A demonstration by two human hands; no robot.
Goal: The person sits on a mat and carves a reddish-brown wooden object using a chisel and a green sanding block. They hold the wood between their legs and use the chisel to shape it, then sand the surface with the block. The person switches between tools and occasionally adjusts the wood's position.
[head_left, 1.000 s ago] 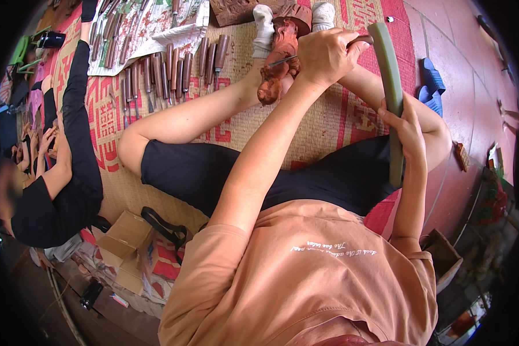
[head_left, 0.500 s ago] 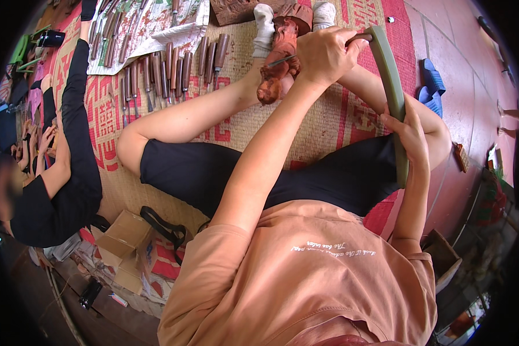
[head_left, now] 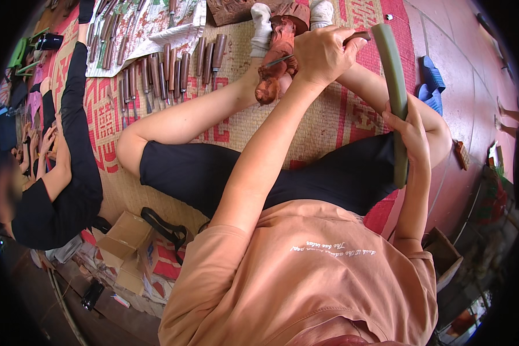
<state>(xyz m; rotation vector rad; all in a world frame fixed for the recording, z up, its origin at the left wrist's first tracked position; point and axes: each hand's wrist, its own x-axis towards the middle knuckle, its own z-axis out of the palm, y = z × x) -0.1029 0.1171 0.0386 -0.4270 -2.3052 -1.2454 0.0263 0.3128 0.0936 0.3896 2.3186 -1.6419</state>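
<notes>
My left hand (head_left: 322,56) is wrapped round a wood-carving chisel, its brown handle end (head_left: 358,36) sticking out to the right. The thin metal blade (head_left: 279,59) points left, its tip at a reddish-brown carved wooden figure (head_left: 271,78) that lies between my feet. In my right hand (head_left: 410,131) is a long, curved grey-green bar (head_left: 390,66), held upright at its lower half. The bar's upper end stands just right of the chisel handle, with a small gap between them. My left fingers hide much of the chisel's handle.
Several brown-handled chisels (head_left: 167,72) lie on the woven mat (head_left: 213,135), more on a stained white cloth (head_left: 150,34). A dark carved wood block (head_left: 228,11) lies beyond my feet. Blue slippers (head_left: 431,86) are on the tiles at right. Another person (head_left: 52,190) sits at left, near a cardboard box (head_left: 124,236).
The green bar's upper end has moved from touching the chisel handle to slightly right of it. The chisel and figure keep nearly the same place.
</notes>
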